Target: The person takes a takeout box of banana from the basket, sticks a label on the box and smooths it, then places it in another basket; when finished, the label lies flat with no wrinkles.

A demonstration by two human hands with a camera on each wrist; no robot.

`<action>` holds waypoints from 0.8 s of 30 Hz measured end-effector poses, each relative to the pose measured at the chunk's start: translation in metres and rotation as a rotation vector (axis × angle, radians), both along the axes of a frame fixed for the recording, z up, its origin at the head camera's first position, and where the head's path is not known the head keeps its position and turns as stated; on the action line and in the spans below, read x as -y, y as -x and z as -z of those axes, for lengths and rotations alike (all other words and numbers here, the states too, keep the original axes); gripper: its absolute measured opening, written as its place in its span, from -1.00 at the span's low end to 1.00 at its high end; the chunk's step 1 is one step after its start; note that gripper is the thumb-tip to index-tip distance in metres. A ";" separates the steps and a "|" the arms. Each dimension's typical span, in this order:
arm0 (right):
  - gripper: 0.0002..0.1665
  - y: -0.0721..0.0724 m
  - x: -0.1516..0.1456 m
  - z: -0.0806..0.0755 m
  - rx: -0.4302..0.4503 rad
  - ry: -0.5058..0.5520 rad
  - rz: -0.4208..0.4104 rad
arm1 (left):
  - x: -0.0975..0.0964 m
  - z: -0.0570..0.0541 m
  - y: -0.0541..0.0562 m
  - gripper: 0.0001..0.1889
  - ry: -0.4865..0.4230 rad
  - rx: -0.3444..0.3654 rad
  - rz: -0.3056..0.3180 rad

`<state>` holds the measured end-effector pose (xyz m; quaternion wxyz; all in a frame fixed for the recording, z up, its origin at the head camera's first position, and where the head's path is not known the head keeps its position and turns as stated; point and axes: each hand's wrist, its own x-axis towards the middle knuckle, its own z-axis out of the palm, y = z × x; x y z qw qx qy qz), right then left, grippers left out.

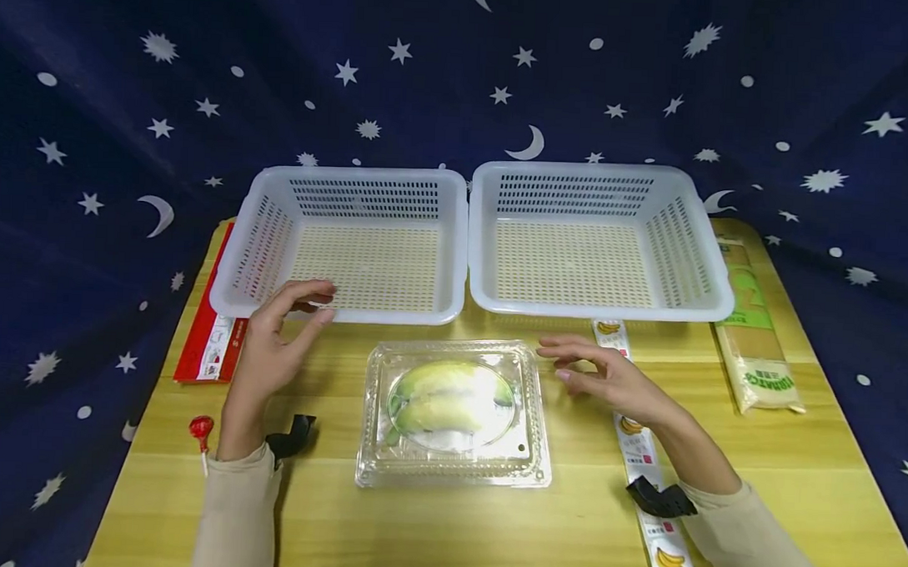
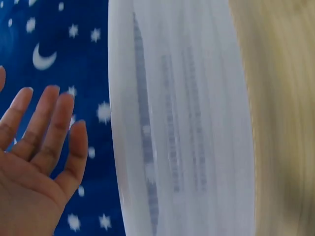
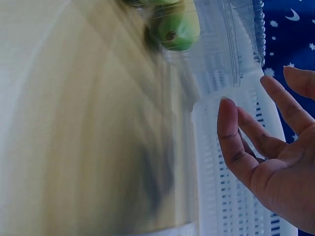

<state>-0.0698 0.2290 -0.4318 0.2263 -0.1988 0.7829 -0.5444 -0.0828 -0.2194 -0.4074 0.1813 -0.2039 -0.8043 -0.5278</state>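
Note:
A clear plastic clamshell box (image 1: 455,471) with yellow-green fruit (image 1: 450,396) inside lies at the middle of the table, between the hands. My left hand (image 1: 275,344) hovers at the front left corner of the left white basket (image 1: 348,316), thumb and fingers apart and holding nothing. Just right of the box, my right hand (image 1: 608,385) is held with loosely bent fingers and nothing between them. The right wrist view shows the green end of a fruit (image 3: 179,32) through the clear plastic, beyond the right fingertips (image 3: 228,113).
The right white basket (image 1: 603,311) adjoins the left one at the back. A red packet (image 1: 204,341) and red lollipop (image 1: 202,427) lie at left. A strip of banana-printed packets (image 1: 639,448) runs under the right arm; a tan-and-green package (image 1: 756,327) lies far right.

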 end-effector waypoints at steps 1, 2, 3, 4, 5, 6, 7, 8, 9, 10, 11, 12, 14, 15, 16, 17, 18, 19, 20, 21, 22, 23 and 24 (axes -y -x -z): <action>-0.56 -0.001 -0.002 0.000 -0.005 0.001 0.005 | -0.004 0.001 -0.001 -0.54 0.000 0.011 0.045; -0.56 -0.002 -0.003 0.001 -0.011 0.003 0.010 | -0.008 0.002 -0.003 -0.54 0.004 0.023 0.085; -0.56 -0.004 -0.005 0.001 -0.017 0.005 0.021 | -0.011 0.003 -0.005 -0.54 0.009 0.042 0.123; -0.57 -0.005 -0.007 0.002 -0.025 0.007 0.034 | -0.014 0.005 -0.007 -0.54 0.015 0.062 0.154; -0.57 -0.005 -0.010 0.002 -0.033 0.008 0.053 | -0.017 0.006 -0.009 -0.54 0.022 0.085 0.180; -0.58 -0.006 -0.012 0.003 -0.041 0.010 0.075 | -0.019 0.008 -0.011 -0.55 0.029 0.109 0.201; -0.58 -0.007 -0.015 0.004 -0.053 0.013 0.097 | -0.022 0.010 -0.014 -0.55 0.036 0.132 0.222; -0.58 -0.008 -0.018 0.004 -0.063 0.015 0.120 | -0.024 0.012 -0.016 -0.56 0.044 0.153 0.240; -0.59 -0.009 -0.022 0.005 -0.076 0.010 0.144 | -0.026 0.013 -0.018 -0.57 0.046 0.174 0.257; -0.59 -0.010 -0.025 0.005 -0.085 0.004 0.166 | -0.028 0.015 -0.019 -0.59 0.048 0.189 0.274; -0.59 -0.012 -0.028 0.006 -0.100 -0.012 0.189 | -0.031 0.016 -0.020 -0.61 0.041 0.201 0.294; -0.60 -0.013 -0.032 0.007 -0.122 -0.024 0.206 | -0.033 0.018 -0.021 -0.64 0.039 0.208 0.314; -0.61 -0.016 -0.038 0.008 -0.169 -0.068 0.250 | -0.036 0.020 -0.022 -0.68 0.030 0.215 0.356; -0.61 -0.017 -0.040 0.008 -0.197 -0.093 0.272 | -0.038 0.021 -0.022 -0.70 0.022 0.214 0.375; -0.61 -0.018 -0.043 0.009 -0.218 -0.117 0.296 | -0.040 0.022 -0.021 -0.72 0.018 0.212 0.390; -0.62 -0.019 -0.045 0.010 -0.235 -0.139 0.320 | -0.041 0.022 -0.021 -0.73 0.013 0.210 0.402; -0.62 -0.019 -0.047 0.011 -0.242 -0.156 0.338 | -0.043 0.023 -0.021 -0.74 0.014 0.208 0.410; -0.61 -0.020 -0.050 0.012 -0.241 -0.184 0.355 | -0.044 0.023 -0.020 -0.74 0.015 0.210 0.414; -0.61 -0.020 -0.052 0.013 -0.229 -0.201 0.366 | -0.045 0.024 -0.020 -0.74 0.017 0.212 0.417; -0.61 -0.020 -0.055 0.015 -0.207 -0.221 0.372 | -0.046 0.025 -0.019 -0.74 0.016 0.217 0.418; -0.60 -0.021 -0.057 0.016 -0.177 -0.230 0.372 | -0.047 0.025 -0.019 -0.74 0.019 0.223 0.417; -0.59 -0.020 -0.060 0.019 -0.147 -0.232 0.367 | -0.048 0.026 -0.018 -0.74 0.019 0.228 0.419; -0.57 -0.020 -0.063 0.021 -0.122 -0.237 0.363 | -0.049 0.027 -0.018 -0.74 0.023 0.234 0.422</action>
